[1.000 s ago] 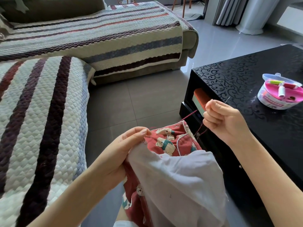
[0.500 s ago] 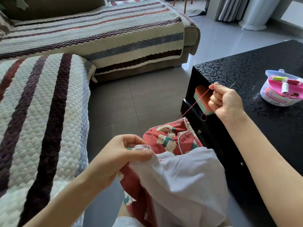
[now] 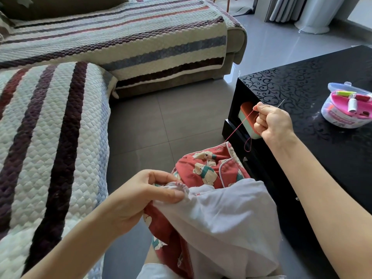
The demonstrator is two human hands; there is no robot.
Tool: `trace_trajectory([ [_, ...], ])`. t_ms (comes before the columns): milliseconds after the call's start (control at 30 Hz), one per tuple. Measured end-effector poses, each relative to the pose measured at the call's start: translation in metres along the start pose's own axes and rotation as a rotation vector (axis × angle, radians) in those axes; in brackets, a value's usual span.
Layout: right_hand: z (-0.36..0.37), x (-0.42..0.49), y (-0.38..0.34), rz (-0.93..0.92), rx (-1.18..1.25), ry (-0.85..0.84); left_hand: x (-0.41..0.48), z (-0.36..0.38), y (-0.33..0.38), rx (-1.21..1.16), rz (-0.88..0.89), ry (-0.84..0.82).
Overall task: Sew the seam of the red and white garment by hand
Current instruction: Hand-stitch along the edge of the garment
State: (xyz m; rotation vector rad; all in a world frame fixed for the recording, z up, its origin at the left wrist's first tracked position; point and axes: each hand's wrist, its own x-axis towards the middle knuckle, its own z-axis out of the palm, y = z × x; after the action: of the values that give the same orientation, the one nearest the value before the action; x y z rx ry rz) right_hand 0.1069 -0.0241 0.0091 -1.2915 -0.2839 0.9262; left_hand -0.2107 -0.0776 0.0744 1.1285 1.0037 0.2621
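On the table (image 3: 298, 91) sits a thread tub (image 3: 342, 118).

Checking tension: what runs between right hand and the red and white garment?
A taut thin red thread, right hand to garment; head view.

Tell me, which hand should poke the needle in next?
Right. The right hand pinches the needle, thread taut to the garment; the left hand is busy holding the seam.

The right hand (image 3: 271, 122) hides most of the needle (image 3: 281, 102), and the bottom edge cuts off the garment (image 3: 223, 218).
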Motion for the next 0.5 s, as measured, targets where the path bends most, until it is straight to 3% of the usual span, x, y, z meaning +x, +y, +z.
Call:
trace_trajectory([
  [100,0.008,-0.011,0.008,0.003,-0.109,-0.014,-0.001,0.0,0.002,-0.027,0.006,-0.04],
  [167,0.017,-0.039,0.012,-0.056,-0.3,-0.124,-0.002,0.001,0.002,-0.056,0.016,-0.058],
  [267,0.022,-0.097,0.012,-0.152,-0.51,-0.535,-0.001,0.001,0.003,-0.129,0.035,-0.054],
  [367,0.02,-0.136,0.014,-0.096,-0.546,-1.015,0.002,0.003,0.005,-0.141,0.071,-0.059],
  [500,0.011,-0.138,0.015,-0.077,-0.682,-1.151,0.005,0.006,0.007,-0.143,0.129,-0.07],
])
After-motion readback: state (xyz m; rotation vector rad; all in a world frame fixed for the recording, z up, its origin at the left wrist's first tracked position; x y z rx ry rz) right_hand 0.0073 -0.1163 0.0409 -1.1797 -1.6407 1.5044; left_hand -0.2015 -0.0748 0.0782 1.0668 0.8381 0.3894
